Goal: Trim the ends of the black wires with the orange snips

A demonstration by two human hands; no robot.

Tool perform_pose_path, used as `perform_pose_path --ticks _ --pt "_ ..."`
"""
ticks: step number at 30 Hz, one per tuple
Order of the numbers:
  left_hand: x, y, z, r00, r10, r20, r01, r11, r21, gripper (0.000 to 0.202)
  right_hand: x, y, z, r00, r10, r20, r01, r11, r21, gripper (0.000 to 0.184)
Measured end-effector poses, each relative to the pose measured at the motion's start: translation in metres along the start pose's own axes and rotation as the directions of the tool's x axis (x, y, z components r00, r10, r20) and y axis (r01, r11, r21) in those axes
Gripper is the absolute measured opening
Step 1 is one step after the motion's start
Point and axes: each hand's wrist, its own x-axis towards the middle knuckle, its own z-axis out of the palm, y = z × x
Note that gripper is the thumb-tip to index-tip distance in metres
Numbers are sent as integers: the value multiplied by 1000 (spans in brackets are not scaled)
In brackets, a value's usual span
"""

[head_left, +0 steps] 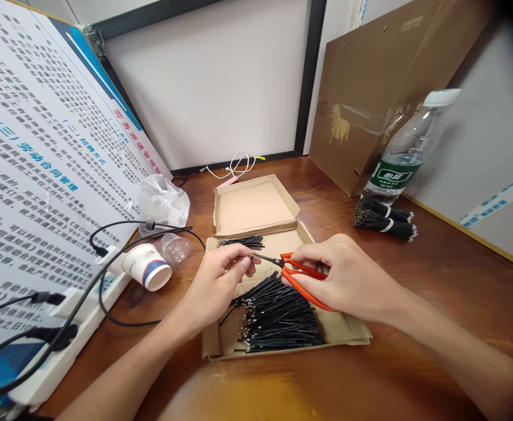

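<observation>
My right hand [342, 278] is wrapped round the orange handles of a pair of scissors [302, 286], whose narrow dark blades point left. The blade tips reach the fingertips of my left hand [224, 278], which is closed in a pinch. What sits in that pinch is mostly hidden; only a small dark bit shows by the blades. Below both hands, a thick pile of short black wires [283, 321] with pale ends lies in an open cardboard box [344, 330]. A smaller bunch of black wires [243, 242] rests at the back left of the box, partly behind my left hand.
Two tied wire bundles [381, 225] lie at right by a water bottle [399, 152] and a brown carton [357, 105]. On the left are a tipped paper cup [149, 268], a clear plastic cup [176, 248], a plastic bag [162, 202] and a power strip [76, 333] with black cables.
</observation>
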Motion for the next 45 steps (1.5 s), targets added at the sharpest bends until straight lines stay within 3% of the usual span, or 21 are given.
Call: perform_pose_path --ticks 16,22,45 --pt "1 -1 3 999 -40 -7 37 974 -223 12 2 0 0 998 42 -52 -42 999 -3 22" --pt "0 2 2 999 -43 6 43 979 -200 10 1 0 -1 998 48 28 -49 998 24 24" --pt "-2 0 2 998 -67 14 68 981 -182 11 1 -3 0 994 89 61 -91 995 31 24"
